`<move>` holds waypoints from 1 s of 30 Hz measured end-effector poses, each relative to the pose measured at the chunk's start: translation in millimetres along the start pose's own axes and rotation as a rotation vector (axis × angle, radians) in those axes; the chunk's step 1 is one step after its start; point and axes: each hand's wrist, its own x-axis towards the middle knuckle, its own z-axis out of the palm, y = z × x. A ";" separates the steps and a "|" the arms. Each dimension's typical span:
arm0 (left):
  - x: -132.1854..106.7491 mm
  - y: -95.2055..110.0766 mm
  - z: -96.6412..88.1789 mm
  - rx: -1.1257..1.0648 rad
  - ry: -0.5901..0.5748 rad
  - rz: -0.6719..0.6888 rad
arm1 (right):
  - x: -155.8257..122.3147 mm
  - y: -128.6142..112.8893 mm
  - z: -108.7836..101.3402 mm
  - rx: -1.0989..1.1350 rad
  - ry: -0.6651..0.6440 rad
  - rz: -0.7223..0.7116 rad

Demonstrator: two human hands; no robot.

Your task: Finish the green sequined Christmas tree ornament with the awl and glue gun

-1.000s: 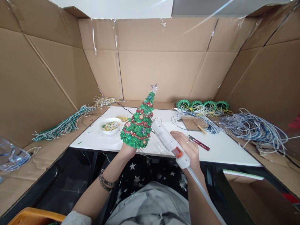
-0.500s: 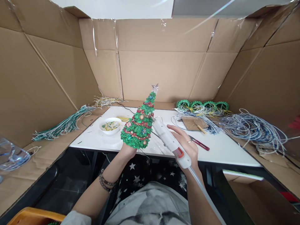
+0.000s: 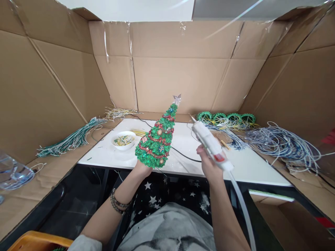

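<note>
My left hand (image 3: pixel 142 168) is closed under the base of a small green tinsel Christmas tree (image 3: pixel 155 143), its fingers mostly hidden behind the branches. Red garlands and small ornaments cover the tree, which leans to the right and carries a clear star (image 3: pixel 177 99) on its tip. In my right hand (image 3: pixel 210 167) is a white glue gun (image 3: pixel 208 139) with a red-orange trigger. Its nozzle points up and away, apart from the tree. A long translucent glue stick (image 3: pixel 242 202) trails from the gun's back end.
A white bowl (image 3: pixel 123 141) of small pieces stands left on the white table (image 3: pixel 104 157). Green-white wires (image 3: pixel 75 137) lie far left. Green tinsel rings (image 3: pixel 220 118) and coiled wires (image 3: pixel 284 141) lie right. Behind the coils, a wooden-handled tool (image 3: pixel 224 144) rests near a board. Cardboard walls enclose the table.
My right hand has drawn the glue gun to the right, away from the tree, and now covers the red-handled tool. The tree has shifted slightly right in my left hand.
</note>
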 end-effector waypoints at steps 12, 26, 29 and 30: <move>-3.3 -3.5 -7.0 0.065 -0.095 0.019 | 27.7 61.8 5.2 -0.516 -0.401 0.477; -1.7 2.5 -3.8 0.076 -0.126 0.015 | 7.7 55.4 -27.4 -0.704 -0.339 0.386; -1.4 4.2 -1.3 0.050 -0.089 0.013 | 3.6 59.5 -52.3 -0.821 -0.272 0.429; -1.5 4.5 -0.7 0.039 -0.068 0.001 | 3.2 61.4 -59.7 -0.856 -0.257 0.442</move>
